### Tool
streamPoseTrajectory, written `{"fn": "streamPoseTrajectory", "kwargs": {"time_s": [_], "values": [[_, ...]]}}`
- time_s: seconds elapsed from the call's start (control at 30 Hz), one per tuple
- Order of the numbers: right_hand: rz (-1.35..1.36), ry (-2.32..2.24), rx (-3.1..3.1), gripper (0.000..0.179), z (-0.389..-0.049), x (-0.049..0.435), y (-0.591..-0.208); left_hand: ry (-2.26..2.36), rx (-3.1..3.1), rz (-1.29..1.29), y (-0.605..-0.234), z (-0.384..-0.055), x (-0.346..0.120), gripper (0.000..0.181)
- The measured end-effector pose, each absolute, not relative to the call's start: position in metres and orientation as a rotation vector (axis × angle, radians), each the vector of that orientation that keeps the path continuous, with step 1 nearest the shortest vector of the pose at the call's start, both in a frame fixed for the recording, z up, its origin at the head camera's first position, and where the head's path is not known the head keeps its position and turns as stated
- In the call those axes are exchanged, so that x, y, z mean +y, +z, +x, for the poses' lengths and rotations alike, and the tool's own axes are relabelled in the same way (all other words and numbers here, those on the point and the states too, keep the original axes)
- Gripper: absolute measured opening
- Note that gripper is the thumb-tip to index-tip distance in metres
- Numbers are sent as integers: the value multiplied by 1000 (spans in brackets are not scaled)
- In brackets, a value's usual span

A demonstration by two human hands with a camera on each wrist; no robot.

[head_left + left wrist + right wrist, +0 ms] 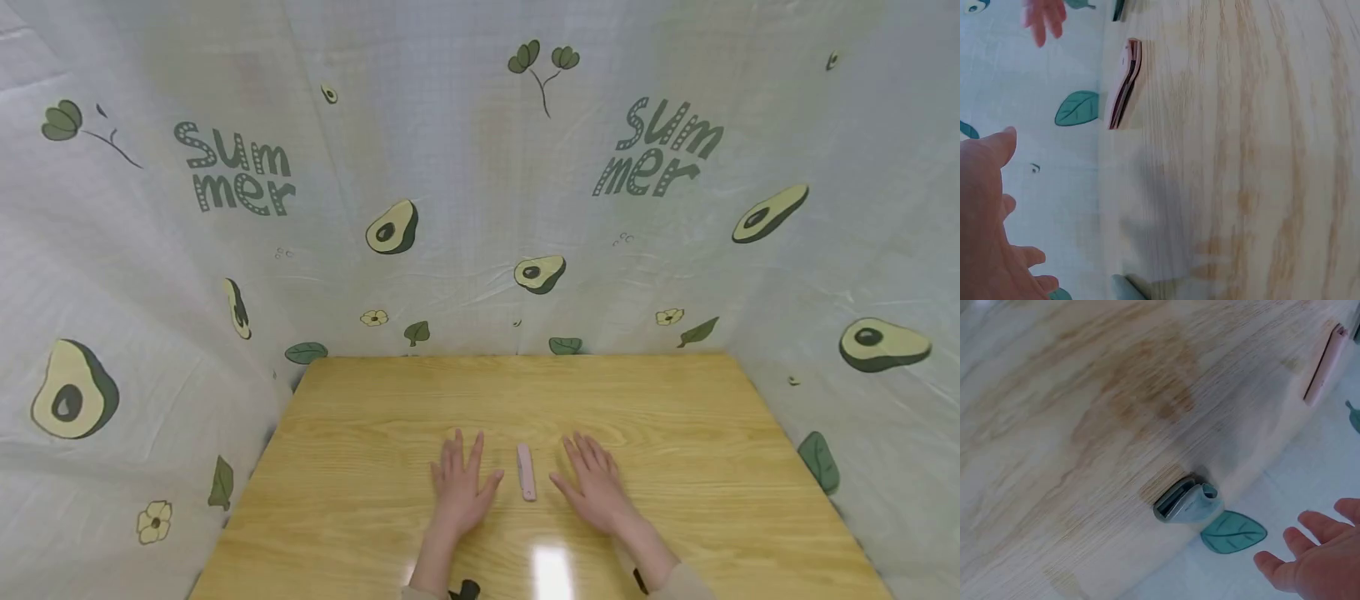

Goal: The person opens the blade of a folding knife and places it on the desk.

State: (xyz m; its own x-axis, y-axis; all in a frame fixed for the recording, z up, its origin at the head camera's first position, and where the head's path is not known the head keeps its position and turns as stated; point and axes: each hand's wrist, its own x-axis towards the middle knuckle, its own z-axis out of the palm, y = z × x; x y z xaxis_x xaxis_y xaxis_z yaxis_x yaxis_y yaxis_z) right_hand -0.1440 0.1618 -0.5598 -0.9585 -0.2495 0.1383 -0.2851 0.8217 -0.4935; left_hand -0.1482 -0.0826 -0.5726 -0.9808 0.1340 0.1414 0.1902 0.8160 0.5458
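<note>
A slim pink folding knife (527,472), folded, lies between the hands on the wooden table; a dark slot runs along its edge in the left wrist view. To its left my left hand (460,493) is held over the table, fingers spread and nothing in them. My right hand (596,487) is over the table on the other side, also with straight fingers and holding nothing. The right wrist view shows a small teal thing (1188,500) with a dark slot and a round opening, hidden in the head view. Another grey-green thing (1125,287) is partly visible near the left hand.
The wooden table (375,400) is bordered at the back and sides by a pale cloth (450,150) printed with avocados, leaves and lettering. A bright light reflection lies on the tabletop near its front.
</note>
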Motion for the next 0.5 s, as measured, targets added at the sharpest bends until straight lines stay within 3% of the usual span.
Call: {"fn": "streamPoseTrajectory", "kwargs": {"time_s": [0.5], "values": [[377, 1271, -2818, 63, -161, 137, -565, -1217, -2719, -241, -590, -159, -60, 59]]}}
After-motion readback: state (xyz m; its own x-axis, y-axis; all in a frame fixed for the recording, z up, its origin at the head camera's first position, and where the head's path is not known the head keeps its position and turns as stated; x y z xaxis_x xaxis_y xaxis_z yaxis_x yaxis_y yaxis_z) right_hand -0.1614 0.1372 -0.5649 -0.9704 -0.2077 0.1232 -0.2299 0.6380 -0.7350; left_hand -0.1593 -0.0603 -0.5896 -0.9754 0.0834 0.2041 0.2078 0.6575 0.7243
